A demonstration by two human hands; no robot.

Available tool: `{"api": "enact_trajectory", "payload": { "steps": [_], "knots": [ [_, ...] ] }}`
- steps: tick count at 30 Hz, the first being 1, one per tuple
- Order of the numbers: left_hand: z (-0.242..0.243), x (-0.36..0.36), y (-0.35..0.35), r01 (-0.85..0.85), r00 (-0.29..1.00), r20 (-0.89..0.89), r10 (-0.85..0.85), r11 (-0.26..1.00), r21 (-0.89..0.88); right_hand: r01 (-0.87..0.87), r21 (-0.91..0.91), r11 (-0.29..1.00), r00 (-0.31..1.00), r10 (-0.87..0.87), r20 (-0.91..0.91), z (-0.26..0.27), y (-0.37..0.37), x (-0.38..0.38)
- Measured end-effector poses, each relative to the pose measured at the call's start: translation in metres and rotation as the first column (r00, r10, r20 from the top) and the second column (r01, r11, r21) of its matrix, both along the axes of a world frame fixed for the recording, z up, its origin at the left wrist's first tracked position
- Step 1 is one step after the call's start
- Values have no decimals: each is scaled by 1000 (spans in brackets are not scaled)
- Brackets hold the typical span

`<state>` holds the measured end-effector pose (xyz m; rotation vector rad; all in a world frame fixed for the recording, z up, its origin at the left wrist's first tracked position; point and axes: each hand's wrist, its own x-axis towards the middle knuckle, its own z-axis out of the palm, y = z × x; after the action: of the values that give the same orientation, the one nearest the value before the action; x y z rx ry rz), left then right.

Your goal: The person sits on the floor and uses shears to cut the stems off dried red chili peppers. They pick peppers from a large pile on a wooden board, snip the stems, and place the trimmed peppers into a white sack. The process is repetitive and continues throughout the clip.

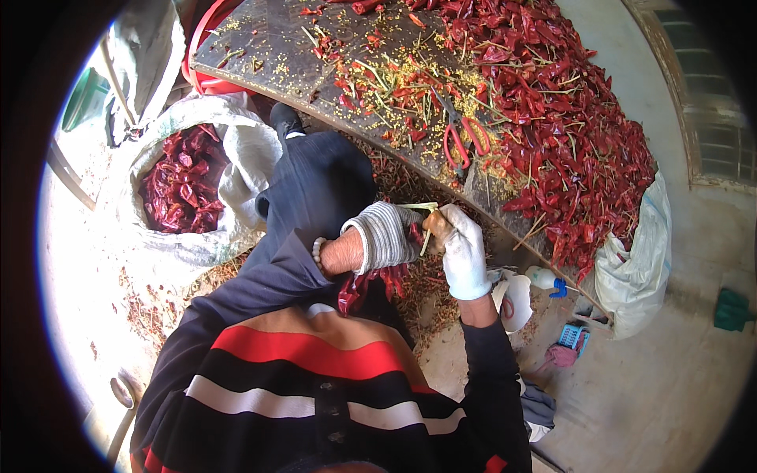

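Note:
My left hand (387,233), in a grey-and-white striped glove with a beaded bracelet at the wrist, is closed around several dried red chilli peppers (353,292), which hang below it. My right hand (462,251) wears a white glove with brown-stained fingertips. Its thumb and fingers are pinched together at pale green stems (424,206) beside the left hand; whether a stem is gripped is hard to see. Beyond the hands, red-handled scissors (454,116) lie on a dark tabletop (260,71) among loose yellow seeds and cut stems. A large heap of red chillies (562,118) covers the table's right side.
At left stands a white woven sack (248,183) holding red chillies. A red basin (204,35) is under the table's far-left corner. Right of me are a white plastic bag (633,266), a bottle (541,277) with a blue nozzle and a blue basket (572,336). Chilli scraps litter the floor.

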<state>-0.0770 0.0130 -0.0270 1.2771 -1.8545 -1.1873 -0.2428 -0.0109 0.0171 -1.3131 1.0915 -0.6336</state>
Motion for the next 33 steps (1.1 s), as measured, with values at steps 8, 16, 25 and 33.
{"api": "enact_trajectory", "payload": {
  "steps": [8, 16, 25, 33],
  "knots": [
    [0, 0, 2, 60, 994, 92, -57, 998, -24, 219, 513, 830, 883, -393, 257, -30, 3, -10],
    [6, 2, 10, -23, 999, -32, 22, 1000, -11, 150, -390, 909, 921, -271, -278, -60, -22, -50],
    [11, 2, 4, 40, 996, 70, -47, 995, 94, 339, -723, 602, 250, -798, -548, -76, -91, -134],
    [15, 5, 3, 19, 998, 63, -28, 990, 143, 396, -680, 617, 152, -774, -614, -91, -115, -118]
  ]
}}
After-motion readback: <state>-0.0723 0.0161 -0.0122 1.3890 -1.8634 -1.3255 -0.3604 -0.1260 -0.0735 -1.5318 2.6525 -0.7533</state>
